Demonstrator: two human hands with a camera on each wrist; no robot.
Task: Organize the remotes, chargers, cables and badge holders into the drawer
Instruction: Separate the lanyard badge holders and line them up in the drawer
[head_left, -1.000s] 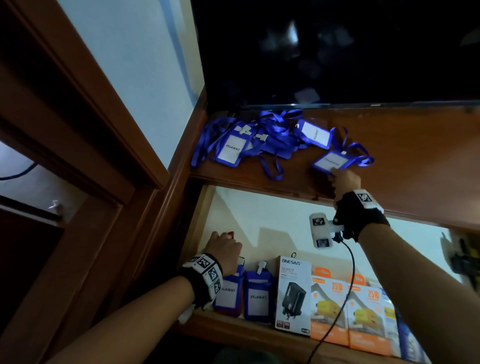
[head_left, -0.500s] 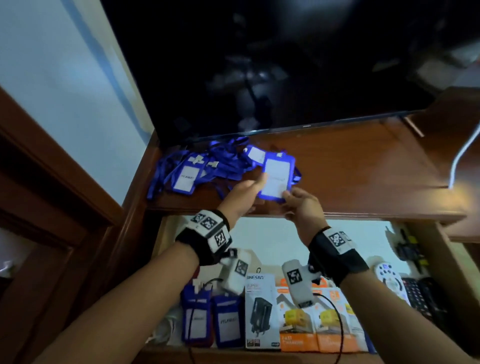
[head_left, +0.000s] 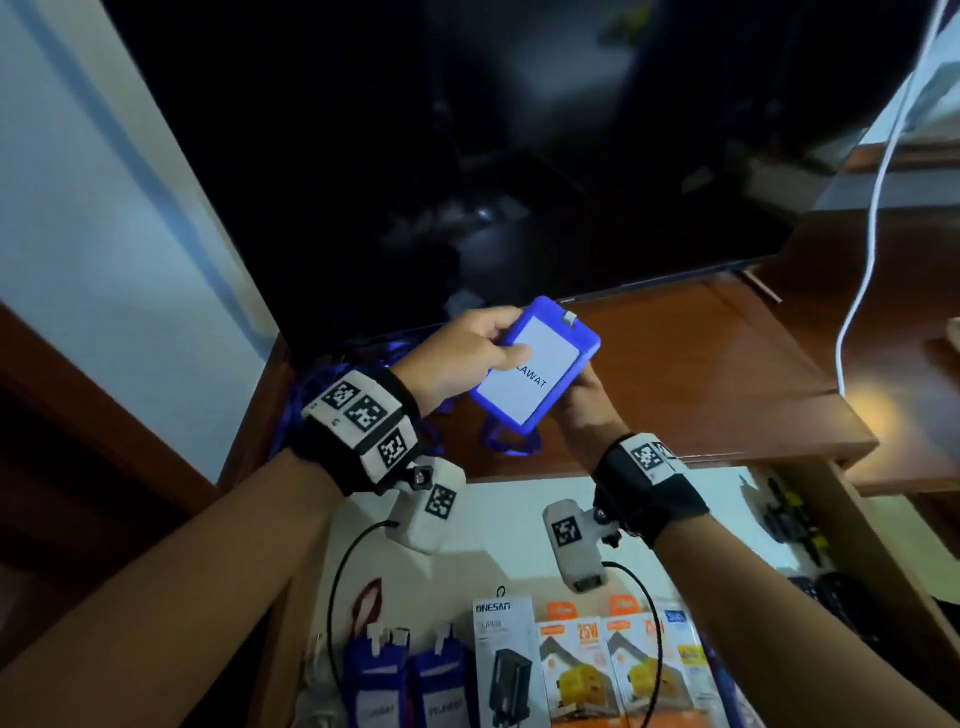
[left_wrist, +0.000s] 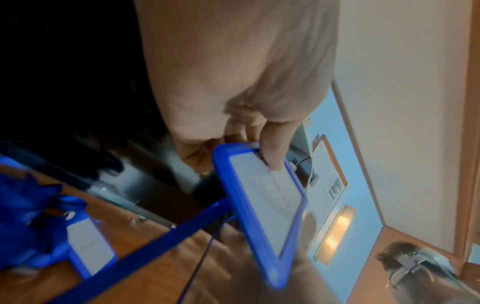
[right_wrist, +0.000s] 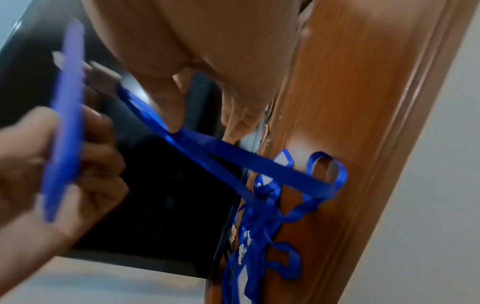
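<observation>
A blue badge holder (head_left: 535, 374) with a white card is held up above the wooden shelf (head_left: 701, 374). My left hand (head_left: 506, 338) grips its upper left edge, thumb on the card; the same holder (left_wrist: 270, 197) fills the left wrist view. My right hand (head_left: 584, 400) sits behind its lower right edge. In the right wrist view the holder's blue lanyard (right_wrist: 233, 156) runs past my right thumb toward a pile of badge holders (right_wrist: 254, 226). Whether the right hand grips anything is unclear.
The open drawer (head_left: 519, 519) below holds two upright badge holders (head_left: 405, 686), charger boxes (head_left: 576, 670) and dark remotes (head_left: 831, 597) at the right. A black TV (head_left: 467, 156) stands at the shelf's back. A white cable (head_left: 872, 208) hangs at the right.
My left hand rose from the drawer and took the badge holder that my right hand had reached on the shelf. The holder is now lifted off the shelf, between both hands.
</observation>
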